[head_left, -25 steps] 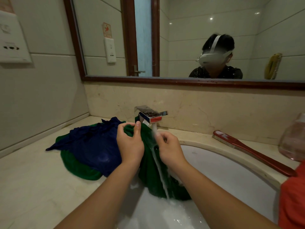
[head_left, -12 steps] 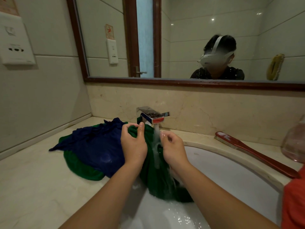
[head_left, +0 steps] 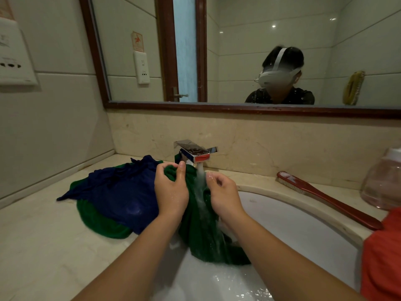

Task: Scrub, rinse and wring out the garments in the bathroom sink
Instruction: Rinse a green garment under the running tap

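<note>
Where the countertop (head_left: 39, 246) fills the lower left of the frame, we see a blue garment (head_left: 121, 192) spread left of centre, overlapping the green garment (head_left: 195, 240). At centre we find the left hand (head_left: 171, 192), fingers curled, pinching a bunched fold of green cloth just below the faucet (head_left: 195, 152). Water (head_left: 200, 174) runs between the hands onto that cloth, which hangs into the sink (head_left: 303, 231). Just right of the stream, the right hand (head_left: 223, 196) grips the same cloth with curled fingers. Toward the right edge we see a red brush (head_left: 325, 198) lying on the counter
</note>
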